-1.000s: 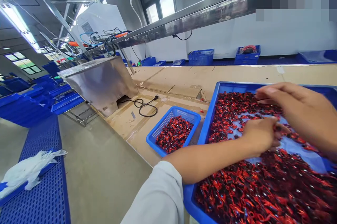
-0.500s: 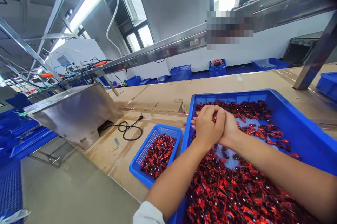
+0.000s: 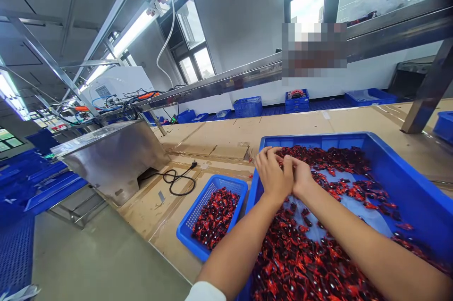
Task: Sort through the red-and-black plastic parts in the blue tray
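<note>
My left hand [image 3: 273, 174] and my right hand [image 3: 300, 177] are cupped against each other over the far left part of a large blue bin [image 3: 412, 176]. Both have curved fingers, and their palms face away, so what lies between them is hidden. Beneath and around them are many small glossy red-and-black pieces [image 3: 311, 263], heaped thickest at the near side and along the far wall. Their exact kind is too small to tell. Left of the bin stands a smaller blue perforated basket [image 3: 184, 230] holding a pile of similar pieces [image 3: 215, 216].
A black power cord [image 3: 177, 183] with a plug lies on the cardboard-covered table [image 3: 226, 126]. To the left is a metal housing [image 3: 116, 159]. A metal rail [image 3: 226, 81] crosses above the table, with a post [image 3: 426, 88] at the right. Blue crates [image 3: 247, 106] line the wall.
My hands have loosened from a tight clasp into a wider cup, the left fingers reaching farther forward. The view has tilted upward slightly.
</note>
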Demonstrator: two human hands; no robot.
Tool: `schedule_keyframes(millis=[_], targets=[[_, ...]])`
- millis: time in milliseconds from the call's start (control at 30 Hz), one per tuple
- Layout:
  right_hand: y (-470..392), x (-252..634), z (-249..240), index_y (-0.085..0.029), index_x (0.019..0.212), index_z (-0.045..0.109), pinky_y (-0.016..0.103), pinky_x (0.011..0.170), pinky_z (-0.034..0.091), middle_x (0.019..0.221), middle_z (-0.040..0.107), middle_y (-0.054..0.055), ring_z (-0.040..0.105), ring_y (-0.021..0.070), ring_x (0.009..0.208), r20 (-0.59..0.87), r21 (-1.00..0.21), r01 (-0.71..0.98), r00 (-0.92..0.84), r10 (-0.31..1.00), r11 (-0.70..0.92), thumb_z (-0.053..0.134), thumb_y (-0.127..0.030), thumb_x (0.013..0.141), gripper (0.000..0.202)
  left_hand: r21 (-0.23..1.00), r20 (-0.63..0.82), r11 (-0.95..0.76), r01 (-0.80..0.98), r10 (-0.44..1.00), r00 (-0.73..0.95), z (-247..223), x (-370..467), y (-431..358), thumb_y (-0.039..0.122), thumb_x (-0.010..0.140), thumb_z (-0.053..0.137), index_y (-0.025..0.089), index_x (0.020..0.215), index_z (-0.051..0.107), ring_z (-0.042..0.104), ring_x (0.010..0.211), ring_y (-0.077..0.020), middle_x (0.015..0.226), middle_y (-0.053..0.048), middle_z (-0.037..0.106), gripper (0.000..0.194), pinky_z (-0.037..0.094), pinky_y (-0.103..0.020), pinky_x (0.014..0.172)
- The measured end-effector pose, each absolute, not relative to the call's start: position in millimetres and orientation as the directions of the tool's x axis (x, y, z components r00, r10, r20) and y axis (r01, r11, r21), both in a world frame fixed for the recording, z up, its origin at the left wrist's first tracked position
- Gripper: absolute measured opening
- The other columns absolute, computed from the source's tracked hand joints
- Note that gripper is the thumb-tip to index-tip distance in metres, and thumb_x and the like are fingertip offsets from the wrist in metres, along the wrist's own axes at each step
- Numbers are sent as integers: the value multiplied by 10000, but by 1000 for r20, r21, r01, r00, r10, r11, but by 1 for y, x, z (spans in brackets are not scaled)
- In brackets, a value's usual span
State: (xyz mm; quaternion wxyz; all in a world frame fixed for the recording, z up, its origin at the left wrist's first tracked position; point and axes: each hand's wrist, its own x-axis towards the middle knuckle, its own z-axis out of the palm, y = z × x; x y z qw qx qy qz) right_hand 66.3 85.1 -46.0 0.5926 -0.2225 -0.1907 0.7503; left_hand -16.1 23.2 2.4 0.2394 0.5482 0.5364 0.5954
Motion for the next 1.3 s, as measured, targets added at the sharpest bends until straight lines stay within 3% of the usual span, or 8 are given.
schedule_keyframes(millis=[100, 233, 400, 533, 633, 833, 1033, 1300], targets=[[97, 83, -40, -203, 1483, 705, 524, 1031, 670, 1483, 722, 130, 753, 292, 1239, -101, -722, -650, -239, 966, -236, 774, -442, 1100, 456, 929, -198, 103, -356, 950, -243, 5, -8, 19, 445, 1155, 499, 222, 1320, 694, 625, 1474, -295, 1507, -154, 688, 339, 487, -470, 1267], [100, 97, -28, -200, 1476, 706, 516, 1016, 675, 1465, 729, 128, 759, 286, 1219, -45, -927, -344, -289, 956, -148, 774, -449, 1100, 456, 715, -495, 485, -504, 860, 125, 6, 0, 11, 556, 1171, 122, 83, 1153, 691, 791, 1009, -393, 1116, -299, 748, 740, 664, -547, 855], [71, 109, -11, -198, 1377, 748, 480, 988, 674, 1388, 760, 101, 764, 264, 1159, 106, -972, 162, -357, 928, 173, 769, -457, 1103, 378, 467, -488, 601, -649, 787, 378, 10, 7, -3, 574, 1170, 234, 68, 1206, 723, 792, 919, -335, 978, -228, 772, 705, 653, -411, 754], [33, 128, -3, -207, 983, 772, 434, 993, 600, 1100, 781, 96, 731, 262, 1062, 263, -781, 438, -417, 870, 446, 802, -352, 1033, 157, 451, -493, 609, -652, 779, 387, 8, 12, -11, 365, 1163, 294, 80, 1149, 758, 759, 778, -264, 919, -168, 778, 545, 618, -346, 704], [10, 139, -3, -239, 912, 751, 415, 936, 556, 1017, 766, 114, 714, 293, 1009, 331, -659, 541, -416, 847, 523, 728, -273, 1006, 103, 431, -505, 658, -618, 743, 439, 4, 16, -17, 349, 1156, 298, 74, 1082, 767, 747, 754, -252, 912, -173, 771, 548, 596, -326, 667], [-14, 155, -7, -285, 1112, 762, 402, 923, 585, 1126, 822, 82, 766, 289, 1063, 431, -604, 575, -347, 833, 552, 625, -301, 1061, 147, 433, -576, 771, -468, 636, 514, -7, 24, -24, 369, 1118, 424, 148, 951, 719, 671, 665, -209, 778, -92, 676, 405, 584, -295, 606], [-31, 173, 2, -308, 1105, 747, 345, 657, 525, 849, 805, 7, 725, 218, 655, 473, -628, 573, -257, 843, 527, 666, -457, 1094, 170, 372, -583, 866, -333, 497, 643, -5, 20, -22, 361, 1090, 583, 182, 764, 532, 376, 463, -63, 658, 38, 410, 375, 207, -125, 400], [-38, 190, 15, -320, 1079, 764, 395, 722, 622, 963, 839, 63, 787, 271, 816, 655, -669, 406, -74, 752, 623, 819, -575, 988, 276, 571, -536, 786, -237, 575, 619, 12, 11, -20, 338, 982, 682, 201, 850, 527, 315, 453, -37, 738, 40, 480, 246, 164, -130, 384]])
